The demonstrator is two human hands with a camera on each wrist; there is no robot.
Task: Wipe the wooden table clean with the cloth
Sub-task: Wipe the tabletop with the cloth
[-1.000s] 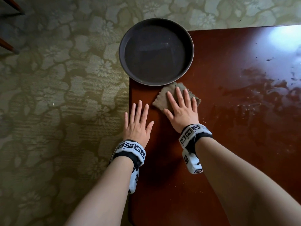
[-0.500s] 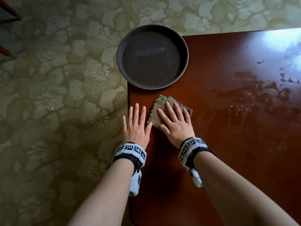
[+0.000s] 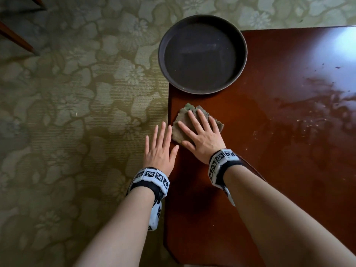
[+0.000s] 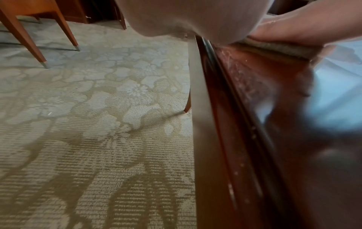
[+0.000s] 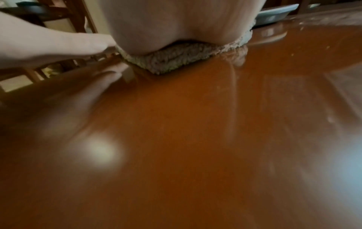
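A grey-green cloth [image 3: 182,120] lies on the dark red wooden table [image 3: 250,170], close to its left edge. My right hand [image 3: 200,132] presses flat on the cloth with straight, spread fingers. The right wrist view shows the cloth [image 5: 176,58] bulging out under my palm. My left hand [image 3: 160,149] hovers open beside the table's left edge, over the carpet, thumb near the edge. In the left wrist view the cloth [image 4: 284,48] lies under my right hand [image 4: 305,31] on the table [image 4: 264,93]. Crumbs and wet smears [image 3: 308,120] cover the table's right part.
A round dark tray [image 3: 202,54] sits at the table's far left corner, overhanging the edge, just beyond the cloth. Patterned green carpet [image 3: 77,132] lies left of the table. Chair legs [image 4: 39,38] stand on it further left.
My right hand has drawn the cloth back from the tray toward me and to the left edge. The left hand stayed by the edge.
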